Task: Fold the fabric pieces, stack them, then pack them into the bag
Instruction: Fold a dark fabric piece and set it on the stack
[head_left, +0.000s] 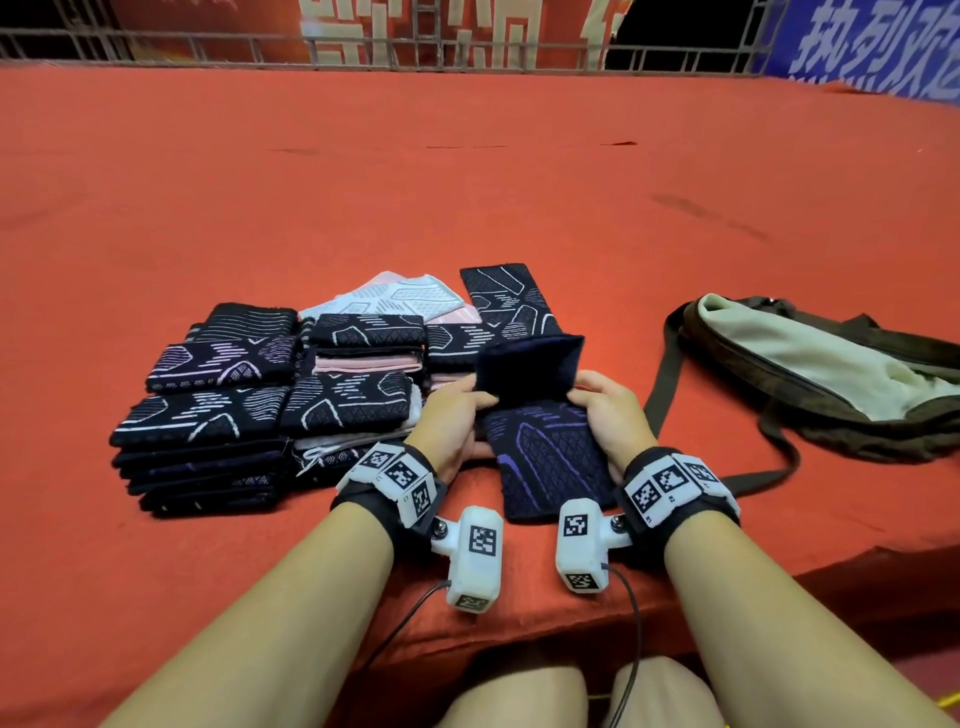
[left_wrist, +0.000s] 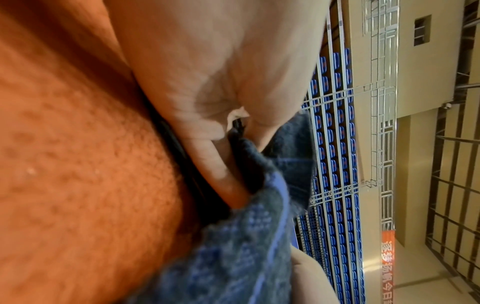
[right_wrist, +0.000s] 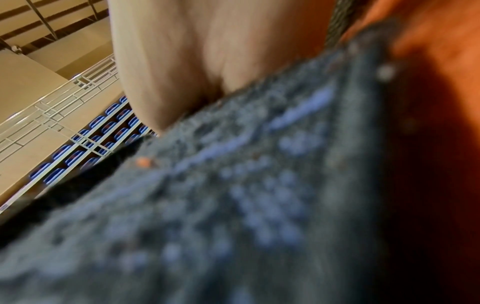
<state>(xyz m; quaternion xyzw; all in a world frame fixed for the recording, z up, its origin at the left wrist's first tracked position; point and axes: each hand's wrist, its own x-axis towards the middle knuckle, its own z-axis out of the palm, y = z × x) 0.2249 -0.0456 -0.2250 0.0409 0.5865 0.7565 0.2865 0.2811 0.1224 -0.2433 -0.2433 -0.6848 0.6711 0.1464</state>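
My left hand (head_left: 451, 415) and right hand (head_left: 605, 405) each pinch a side edge of the dark fabric piece (head_left: 545, 452) with purple lines, at its fold. Its near half lies flat on the red table (head_left: 467, 182) between my wrists; its far half stands up beyond my fingers (left_wrist: 221, 164). The folded stacks (head_left: 249, 395) sit just left, and the open bag (head_left: 831, 374) lies to the right, apart.
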